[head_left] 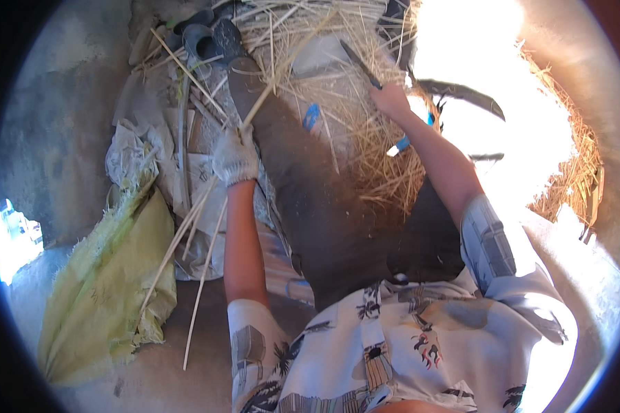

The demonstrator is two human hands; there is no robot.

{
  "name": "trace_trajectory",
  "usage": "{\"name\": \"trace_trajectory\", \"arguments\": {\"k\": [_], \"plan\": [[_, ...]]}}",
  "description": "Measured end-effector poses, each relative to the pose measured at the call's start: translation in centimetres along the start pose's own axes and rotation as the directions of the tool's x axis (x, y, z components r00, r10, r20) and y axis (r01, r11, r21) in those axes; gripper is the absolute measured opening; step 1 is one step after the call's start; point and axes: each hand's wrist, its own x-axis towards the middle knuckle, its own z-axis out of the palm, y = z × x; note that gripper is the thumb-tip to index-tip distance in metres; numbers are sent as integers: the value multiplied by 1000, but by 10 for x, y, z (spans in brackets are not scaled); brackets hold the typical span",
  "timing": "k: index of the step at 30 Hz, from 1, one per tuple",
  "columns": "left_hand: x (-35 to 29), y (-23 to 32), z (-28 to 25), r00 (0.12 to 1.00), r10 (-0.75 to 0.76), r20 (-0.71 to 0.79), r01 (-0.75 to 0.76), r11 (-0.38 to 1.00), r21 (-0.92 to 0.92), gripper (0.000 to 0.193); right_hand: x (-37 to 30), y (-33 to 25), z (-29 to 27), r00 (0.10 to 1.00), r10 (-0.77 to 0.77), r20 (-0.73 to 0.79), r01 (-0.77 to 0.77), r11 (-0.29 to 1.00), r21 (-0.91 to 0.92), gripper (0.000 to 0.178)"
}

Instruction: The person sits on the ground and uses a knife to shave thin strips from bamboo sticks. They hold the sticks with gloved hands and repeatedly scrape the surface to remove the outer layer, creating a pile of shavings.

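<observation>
Sticks (265, 97): dry plant stem, smooth and matt
Glove (235, 157): knitted cloth, rough, matt
Knife (358, 63): dark metal by its look, dull
Straw (386, 172): dry stalks, loose and rough
Sack (110, 275) on the left: woven plastic, creased, frayed edge
Shirt (406, 351), near: printed cloth, smooth, matt
Trousers (310, 186): matt cloth, dusty
Left wall (69, 103): matt plaster, mottled

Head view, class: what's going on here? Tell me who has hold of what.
A person's left hand, in a pale knitted glove, grips several thin stalks. The bare right hand holds a dark knife, its blade apart from the gripped stalks. A leg in dark trousers stretches out between the hands. Loose straw lies near the right hand, and a yellow-green sack is at the left.
</observation>
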Motion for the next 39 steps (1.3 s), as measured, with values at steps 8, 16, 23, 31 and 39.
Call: {"name": "trace_trajectory", "arguments": {"k": [8, 16, 23, 31, 39], "plan": [[15, -5, 29, 996, 31, 83, -33, 999, 29, 30, -24, -28, -1, 999, -31, 25, 28, 994, 110, 51], [79, 33, 41, 976, 76, 206, -101, 988, 115, 26, -24, -38, 0, 996, -93, 18, 82, 941, 327, 52], [95, 11, 53, 972, 132, 195, -151, 985, 85, 31, -10, -57, 20, 973, -206, 107, 174, 951, 254, 53], [79, 17, 52, 977, 155, 143, -171, 980, 102, 37, -31, -106, 12, 941, -311, -135, 332, 762, 556, 52], [80, 26, 47, 975, 155, 160, -173, 980, 100, 38, -26, -112, -11, 950, -297, -97, 308, 839, 449, 44]]}}
